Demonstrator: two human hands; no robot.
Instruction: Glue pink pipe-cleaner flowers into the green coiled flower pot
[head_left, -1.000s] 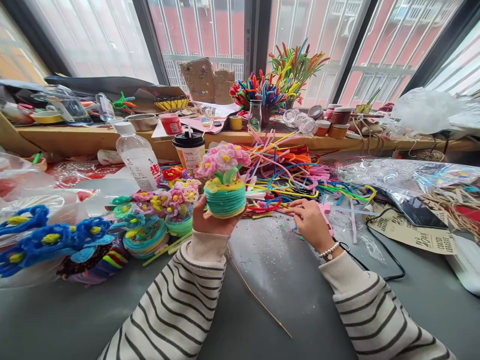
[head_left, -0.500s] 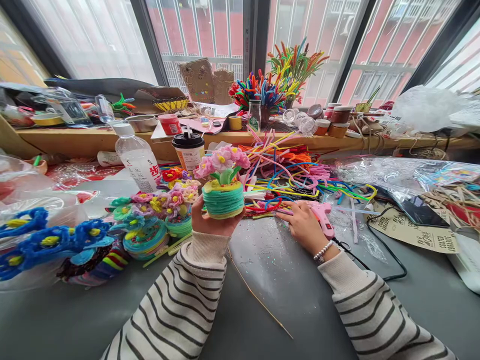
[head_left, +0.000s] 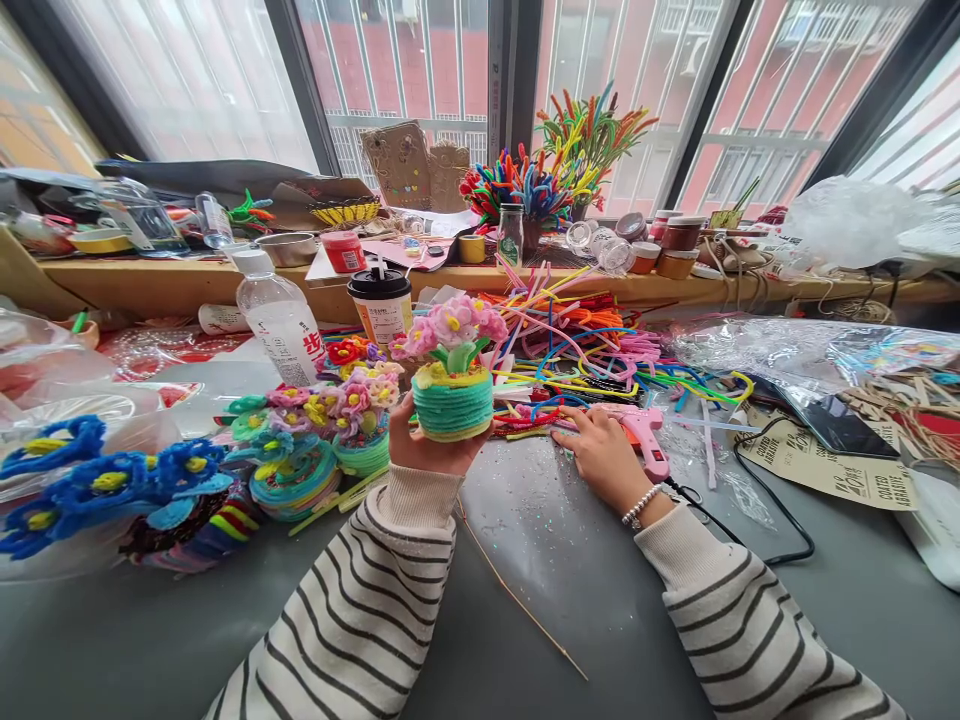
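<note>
My left hand [head_left: 431, 448] is wrapped round a small pipe-cleaner flower pot [head_left: 453, 405], turquoise and yellow, holding it upright above the table. Pink pipe-cleaner flowers [head_left: 454, 322] with green leaves stand in its top. My right hand [head_left: 600, 455] rests on the table with its fingers spread, close to loose pipe cleaners [head_left: 532, 415]. Just to the right of that hand lies a pink glue gun [head_left: 646, 438], partly covered by the fingers. Left of my left hand stand other flower pots, a turquoise one [head_left: 292, 485] and one with blue flowers [head_left: 109, 480].
A clear bottle [head_left: 279, 325] and a lidded cup [head_left: 380, 303] stand behind the pots. The glue gun's black cord [head_left: 787, 553] loops to the right near sandpaper sheets [head_left: 825, 465]. A thin dry stalk [head_left: 517, 595] lies in front. Jars [head_left: 682, 230] line the wooden ledge.
The held flower pot has shifted very slightly to the right and is tipped a little more toward me. My right hand has stayed nearly in place, its fingers a little shifted.
</note>
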